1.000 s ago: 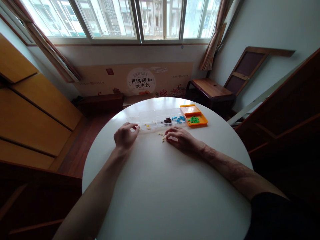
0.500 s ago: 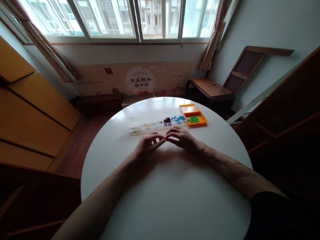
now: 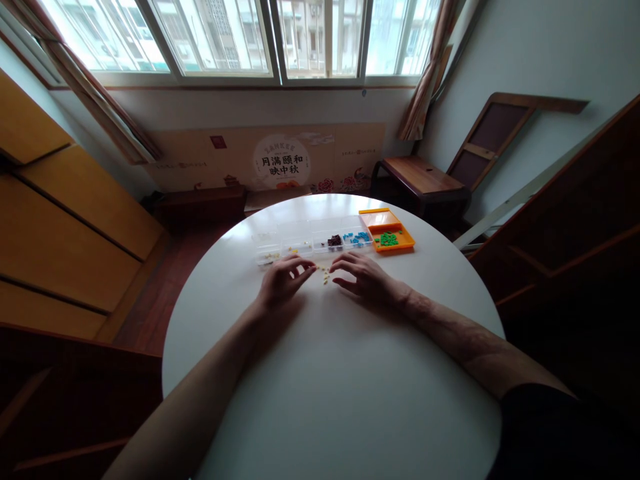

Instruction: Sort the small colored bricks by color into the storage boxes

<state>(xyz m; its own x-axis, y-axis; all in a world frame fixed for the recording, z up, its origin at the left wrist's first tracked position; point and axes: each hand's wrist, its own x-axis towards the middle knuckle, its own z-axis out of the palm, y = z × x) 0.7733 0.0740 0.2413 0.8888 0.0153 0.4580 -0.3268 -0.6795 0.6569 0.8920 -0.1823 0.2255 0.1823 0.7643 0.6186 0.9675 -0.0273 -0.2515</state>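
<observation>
Several small pale yellow pieces [image 3: 325, 280] lie loose on the white table between my hands. My left hand [image 3: 283, 283] is at their left, its thumb and index fingertips pinched together; anything between them is too small to make out. On the other side, my right hand [image 3: 367, 277] rests with thumb and fingers apart, its index fingertip close to the pieces. Just beyond my hands stands a clear compartment box [image 3: 320, 247], holding pale, yellow, dark and blue bits in separate sections. My left hand hides part of its front edge.
At the box's right end is an orange tray [image 3: 407, 245] with green pieces [image 3: 387, 239] and a raised lid. The round white table [image 3: 350, 373] reaches toward me. Behind it are a printed cardboard panel [image 3: 230, 157], a wooden chair [image 3: 425, 175] and windows.
My left hand has moved left, away from my right hand, and the fingertips have parted. The pale yellow pieces between them now show. My right hand has barely moved, its thumb slightly farther from its fingers.
</observation>
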